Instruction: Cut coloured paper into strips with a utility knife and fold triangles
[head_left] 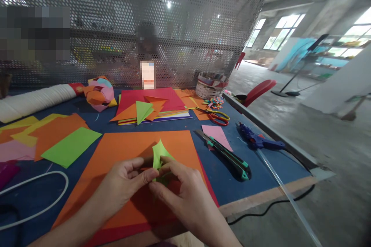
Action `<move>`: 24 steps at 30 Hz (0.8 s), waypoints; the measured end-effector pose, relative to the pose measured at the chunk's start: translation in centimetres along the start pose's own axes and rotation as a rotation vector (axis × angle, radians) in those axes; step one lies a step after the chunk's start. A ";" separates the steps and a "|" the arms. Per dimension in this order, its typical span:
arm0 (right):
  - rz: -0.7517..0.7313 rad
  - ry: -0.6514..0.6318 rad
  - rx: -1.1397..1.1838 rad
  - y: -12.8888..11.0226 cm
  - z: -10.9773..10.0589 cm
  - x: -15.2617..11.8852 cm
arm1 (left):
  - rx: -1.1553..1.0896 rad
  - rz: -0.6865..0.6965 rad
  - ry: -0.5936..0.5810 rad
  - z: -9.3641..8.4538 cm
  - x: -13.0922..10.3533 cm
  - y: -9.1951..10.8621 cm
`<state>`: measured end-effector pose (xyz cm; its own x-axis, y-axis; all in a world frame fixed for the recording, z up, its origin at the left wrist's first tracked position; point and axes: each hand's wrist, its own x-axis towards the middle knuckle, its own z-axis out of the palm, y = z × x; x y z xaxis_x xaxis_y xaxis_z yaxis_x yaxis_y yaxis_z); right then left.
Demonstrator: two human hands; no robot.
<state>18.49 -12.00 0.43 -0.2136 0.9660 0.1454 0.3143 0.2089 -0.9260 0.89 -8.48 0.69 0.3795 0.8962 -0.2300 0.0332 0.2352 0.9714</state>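
A small folded piece of light green paper (158, 156) stands up between my two hands, above a large orange sheet (116, 146). My left hand (131, 177) pinches its left side with thumb and fingers. On the right side, the fingers of my right hand (181, 181) are closed around the same piece, hiding its lower part. A red sheet (116, 234) shows beneath the orange one. To the right lies a black and green box cutter (226, 154), partly beside a pink paper (218, 136).
Coloured sheets (156, 98) are stacked at the back, beside scissors (217, 117) and a woven basket (211, 85). A blue glue gun (257, 139) lies near the right edge. Green paper (72, 146) and a white cable (65, 185) are on the left.
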 end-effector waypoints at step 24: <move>0.052 0.344 -0.045 1.9 -5.2 -0.8 | 0.037 -0.138 0.240 -3.6 -0.9 0.4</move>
<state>24.06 -11.57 0.38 0.1260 0.9685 0.2148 0.3586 0.1574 -0.9201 -2.76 -7.88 1.12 0.1391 0.9212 -0.3633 0.1046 0.3512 0.9305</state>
